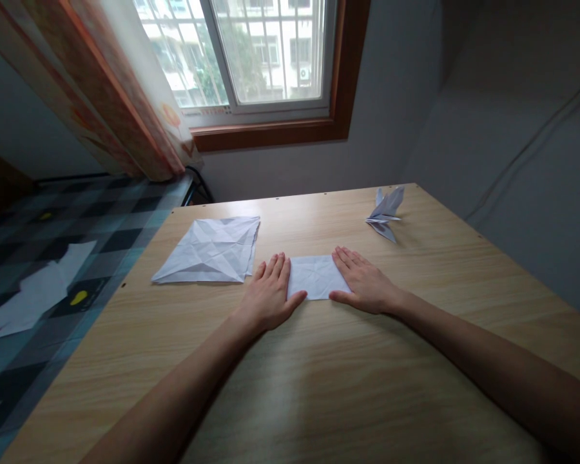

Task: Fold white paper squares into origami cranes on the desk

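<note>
A small folded sheet of white paper (315,277) lies flat on the wooden table between my two hands. My left hand (270,291) rests flat along its left edge, fingers stretched forward and thumb at the near corner. On the opposite edge, my right hand (365,281) presses down flat, fingers out and thumb near the front right corner. Both palms partly hide the paper's sides. Left of my left hand sits a larger creased square of white paper (210,248), apparently several sheets stacked. A folded paper figure with pointed flaps (385,211) stands at the back right.
The light wooden table (309,380) fills the middle. To its left is a bed with a checked cover (111,241), where torn white paper (41,290) lies. Behind are a barred window (270,58) and an orange curtain (111,84). A cable (536,145) runs along the right wall.
</note>
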